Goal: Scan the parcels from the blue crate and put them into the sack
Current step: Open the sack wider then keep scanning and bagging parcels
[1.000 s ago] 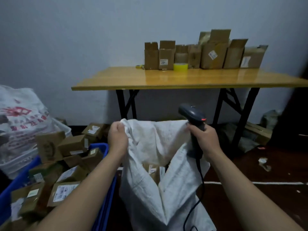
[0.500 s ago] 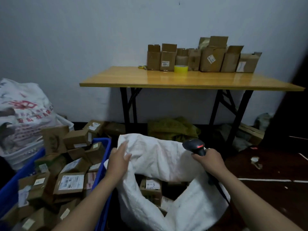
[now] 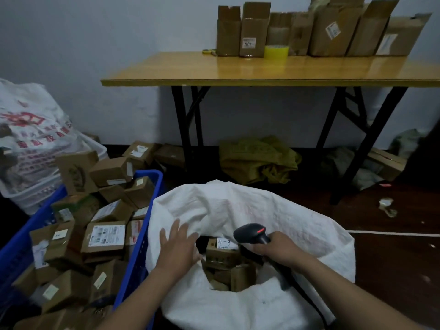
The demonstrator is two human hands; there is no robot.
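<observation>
A white woven sack [image 3: 273, 210] sits open on the floor in front of me, with several cardboard parcels [image 3: 222, 256] visible in its mouth. My left hand [image 3: 177, 246] lies flat with straight fingers on the sack's left rim. My right hand [image 3: 278, 247] grips a black barcode scanner [image 3: 252, 233] over the sack's opening; its cable runs down to the right. To the left stands the blue crate [image 3: 140, 244], heaped with labelled brown parcels [image 3: 104, 236].
A yellow folding table [image 3: 262, 67] stands against the wall with a row of cardboard boxes [image 3: 326, 32] and a yellow tape roll [image 3: 276, 51]. A printed white bag [image 3: 31, 132] in a white basket is at the far left. Olive cloth [image 3: 257, 160] lies under the table.
Both hands have come down with the sack's rim, and the sack's mouth now lies wide open and low. My left hand has let go of the rim and spread flat on it.
</observation>
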